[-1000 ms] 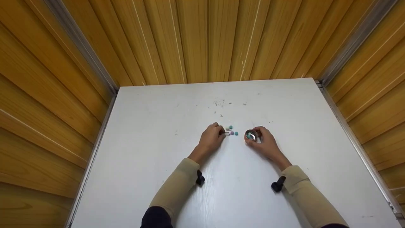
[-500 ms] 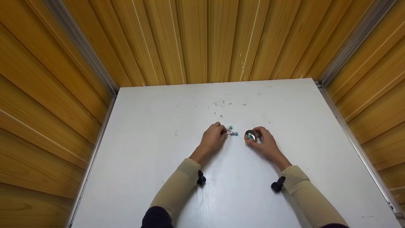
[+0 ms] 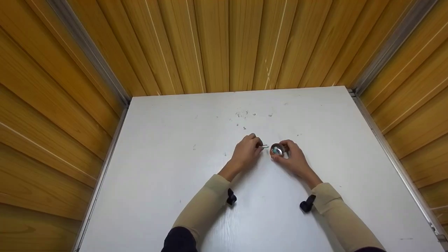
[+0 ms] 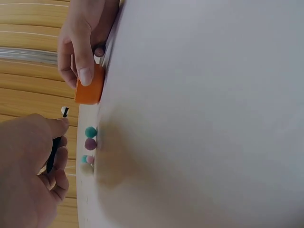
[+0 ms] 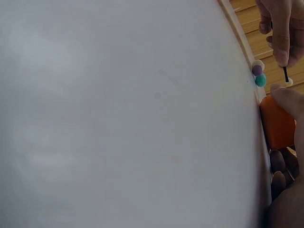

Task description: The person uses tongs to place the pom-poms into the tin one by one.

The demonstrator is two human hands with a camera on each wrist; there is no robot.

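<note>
Black tweezers (image 4: pixel 51 163) are pinched in my left hand (image 3: pixel 246 150), a small white ball (image 4: pixel 64 109) at their tip. The tip hovers above the table, just left of the cup in the head view. My right hand (image 3: pixel 295 159) grips a small orange cup (image 4: pixel 90 89) with a shiny inside, standing on the table. A few teal and pale balls (image 3: pixel 275 150) lie in it. Under the left hand, loose on the table, are a teal ball (image 4: pixel 90 132), a purple ball (image 4: pixel 90 144), a cream ball (image 4: pixel 87 169) and smaller ones; the head view hides them behind that hand.
The white table (image 3: pixel 168 150) has small dark marks (image 3: pixel 241 114) beyond the hands. Wood-patterned panels (image 3: pixel 217 45) enclose its back and sides, with metal rails (image 3: pixel 392 150) along the side edges. A black wrist camera (image 3: pixel 231 198) sits on the left sleeve.
My left hand has moved right toward the cup, lifting the white ball in the tweezers away from the loose balls. My right hand and the cup have stayed in place.
</note>
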